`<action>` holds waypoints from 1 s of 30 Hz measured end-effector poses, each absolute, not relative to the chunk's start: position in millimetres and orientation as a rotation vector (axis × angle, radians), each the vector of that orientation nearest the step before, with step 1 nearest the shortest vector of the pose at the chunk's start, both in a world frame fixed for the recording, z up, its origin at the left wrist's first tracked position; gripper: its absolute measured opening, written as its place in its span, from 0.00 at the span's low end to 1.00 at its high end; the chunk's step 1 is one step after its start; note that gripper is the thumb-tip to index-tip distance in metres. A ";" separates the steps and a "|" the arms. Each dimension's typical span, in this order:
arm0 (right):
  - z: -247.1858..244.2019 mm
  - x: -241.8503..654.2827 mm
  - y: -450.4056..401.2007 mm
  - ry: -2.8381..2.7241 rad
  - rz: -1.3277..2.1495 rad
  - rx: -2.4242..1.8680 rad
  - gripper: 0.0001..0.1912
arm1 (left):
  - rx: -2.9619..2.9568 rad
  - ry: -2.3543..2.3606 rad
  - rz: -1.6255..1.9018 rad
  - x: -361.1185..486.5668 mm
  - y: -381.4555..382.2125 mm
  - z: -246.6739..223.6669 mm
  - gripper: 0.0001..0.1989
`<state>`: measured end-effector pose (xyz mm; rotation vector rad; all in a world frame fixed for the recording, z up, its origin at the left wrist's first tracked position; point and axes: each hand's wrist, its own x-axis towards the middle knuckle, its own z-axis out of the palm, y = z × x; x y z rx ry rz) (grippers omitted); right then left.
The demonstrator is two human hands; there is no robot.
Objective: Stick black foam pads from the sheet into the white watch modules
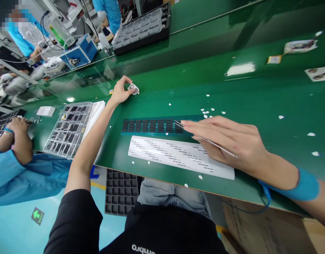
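Observation:
My left hand (122, 91) reaches out over the green bench and pinches a small white and dark part (133, 89) between thumb and fingers. In my right hand (228, 141) are thin metal tweezers (215, 144), their tips at the right part of a teal sheet (121, 133) that carries rows of small black strips (153, 126). Nearer the bench edge lies a white printed sheet (170, 152), its right end partly under my right hand. A blue band (306, 185) circles my right wrist.
Small white scraps (208, 95) dot the green bench (157, 106). A clear tray (69, 128) of dark parts stands left, near a co-worker's hands (18, 125). A black rack (142, 28) and blue box (81, 51) stand at the back; a battery part (274, 59) lies back right.

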<state>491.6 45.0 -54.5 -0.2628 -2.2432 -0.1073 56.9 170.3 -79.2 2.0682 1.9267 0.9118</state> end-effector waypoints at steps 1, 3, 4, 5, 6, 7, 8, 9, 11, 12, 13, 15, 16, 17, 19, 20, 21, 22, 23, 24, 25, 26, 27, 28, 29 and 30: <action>-54.0 491.6 45.5 -2.242 -0.109 -0.262 0.15 | 2.032 1.902 0.977 65.9 166.6 -77.8 0.13; -54.0 491.4 46.5 -2.232 -0.093 -0.248 0.07 | 1.971 1.799 1.129 91.6 153.0 -74.4 0.12; -54.4 491.3 46.9 -2.218 -0.084 -0.249 0.07 | 1.957 1.707 1.202 108.0 143.0 -72.4 0.11; -55.0 491.1 47.2 -2.202 -0.082 -0.262 0.07 | 1.932 1.585 1.271 126.2 130.8 -70.0 0.10; -55.4 491.1 47.4 -2.177 -0.090 -0.293 0.08 | 1.884 1.451 1.315 145.7 116.9 -67.2 0.10; -55.6 491.3 47.7 -2.153 -0.103 -0.336 0.09 | 1.828 1.338 1.329 165.7 101.6 -63.9 0.11; -55.2 491.7 47.9 -2.126 -0.130 -0.394 0.09 | 1.770 1.250 1.319 185.4 85.7 -60.2 0.13; -54.2 492.5 48.2 -2.098 -0.168 -0.463 0.10 | 1.709 1.187 1.285 204.1 70.0 -56.3 0.16; -50.7 494.9 48.7 -2.054 -0.239 -0.585 0.12 | 1.569 1.093 1.166 235.6 41.5 -48.5 0.21; -48.5 496.1 48.7 -2.040 -0.262 -0.623 0.12 | 1.505 1.052 1.105 247.7 29.9 -45.1 0.21; -46.4 497.1 48.5 -2.039 -0.271 -0.647 0.12 | 1.445 1.017 1.062 257.4 20.4 -42.1 0.21; -43.4 498.0 47.2 -2.087 -0.228 -0.645 0.10 | 1.355 0.971 1.019 269.9 7.5 -37.7 0.19; -42.8 497.8 46.0 -2.121 -0.196 -0.627 0.09 | 1.326 0.960 1.017 273.6 3.6 -36.3 0.17; -42.7 497.2 44.6 -2.152 -0.168 -0.618 0.08 | 1.307 0.952 1.021 275.9 0.8 -35.6 0.16; -43.6 495.5 41.3 -2.186 -0.131 -0.601 0.07 | 1.295 0.948 1.040 278.0 -2.6 -35.7 0.14; -44.1 494.6 39.5 -2.188 -0.130 -0.611 0.07 | 1.302 0.947 1.052 278.4 -3.9 -36.4 0.13; -44.5 494.0 37.7 -2.194 -0.137 -0.640 0.06 | 1.312 0.950 1.064 278.4 -5.2 -37.3 0.12; -44.7 493.7 36.0 -2.206 -0.150 -0.681 0.06 | 1.322 0.959 1.074 278.3 -6.6 -38.3 0.12; -44.6 493.6 34.4 -2.227 -0.166 -0.727 0.06 | 1.330 0.972 1.082 278.1 -8.1 -39.3 0.12; -44.3 493.6 33.1 -2.248 -0.179 -0.767 0.06 | 1.338 0.987 1.088 277.9 -9.7 -40.1 0.12; -44.0 493.8 32.0 -2.265 -0.180 -0.799 0.08 | 1.346 1.001 1.096 277.7 -11.5 -40.6 0.12; -43.7 493.9 31.1 -2.278 -0.171 -0.802 0.08 | 1.357 1.012 1.109 277.6 -13.3 -40.9 0.12; -43.4 494.0 30.5 -2.282 -0.156 -0.794 0.08 | 1.371 1.020 1.123 277.7 -15.1 -41.1 0.12; -43.2 494.2 30.2 -2.283 -0.145 -0.775 0.08 | 1.386 1.027 1.139 277.9 -16.9 -41.1 0.11; -43.0 494.3 30.0 -2.286 -0.142 -0.748 0.08 | 1.398 1.034 1.148 278.3 -18.7 -41.1 0.11; -42.9 494.5 30.0 -2.294 -0.151 -0.719 0.09 | 1.406 1.040 1.151 278.8 -20.3 -41.2 0.11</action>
